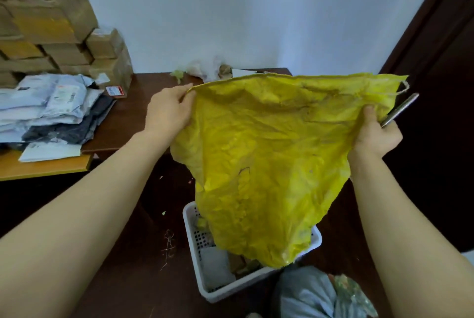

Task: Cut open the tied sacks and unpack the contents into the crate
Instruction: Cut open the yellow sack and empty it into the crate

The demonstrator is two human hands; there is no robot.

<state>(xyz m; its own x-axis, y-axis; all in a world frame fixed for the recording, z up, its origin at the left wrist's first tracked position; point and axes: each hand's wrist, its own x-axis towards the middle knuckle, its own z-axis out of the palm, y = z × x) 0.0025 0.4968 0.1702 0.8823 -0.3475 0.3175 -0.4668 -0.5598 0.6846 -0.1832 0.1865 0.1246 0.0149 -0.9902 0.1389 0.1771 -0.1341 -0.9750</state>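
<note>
- Yellow sack (259, 158) held upside down above the white crate (191, 234), lower end hanging into it; judged to be the emptying step.
- Left hand (168, 112): fingers pinched on one upper corner of the sack.
- Right hand (375, 135): fingers closed on the opposite corner together with a metal cutting tool (400, 110); holding both corners high keeps the mouth pointing down.
- Crate holds a few parcels; most of its interior is hidden behind the sack.
- Tool's blade cannot be made out.
- A blue-grey sack (305, 292) beside the crate is cut off by the frame; tied or not, cannot tell.
</note>
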